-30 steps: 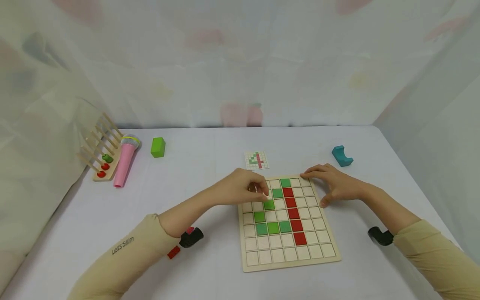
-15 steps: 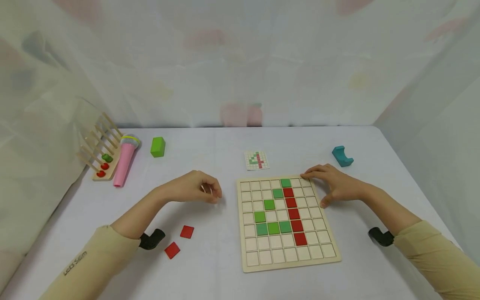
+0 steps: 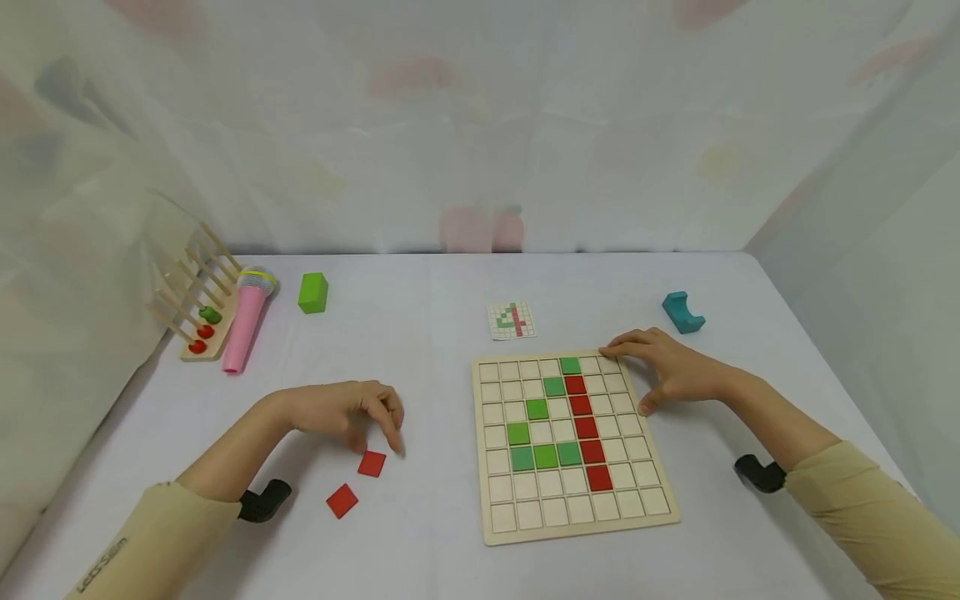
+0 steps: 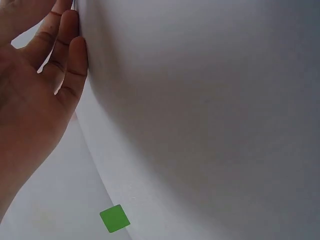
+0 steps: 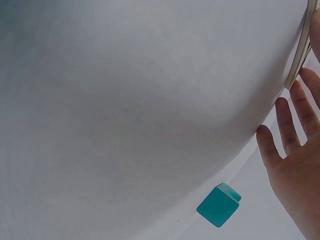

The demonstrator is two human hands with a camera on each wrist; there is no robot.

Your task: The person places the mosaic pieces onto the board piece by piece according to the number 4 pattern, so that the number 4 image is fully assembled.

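In the head view a pale wooden grid board (image 3: 581, 525) bears a column of red tiles and several green tiles set out in a stepped shape. My right hand (image 3: 671, 372) rests at its far right corner, fingertips touching the edge and thumb by the right side. Left of the board, my left hand (image 3: 341, 410) hovers with loose fingers just over a red tile (image 3: 372, 465); whether it touches the tile I cannot tell. A second red tile (image 3: 342, 501) lies nearer to me. Behind the board is a small pattern card (image 3: 512, 321) showing a red and green 4.
A pink toy microphone (image 3: 247, 321) lies beside a wooden peg stand (image 3: 213, 333) at the far left. Near them stands a green block (image 3: 312, 293). A teal curved block (image 3: 682, 312) sits behind my right hand.
My left hand has left the board, moving left and toward me to the red tiles. The right hand has stayed at the board's corner.
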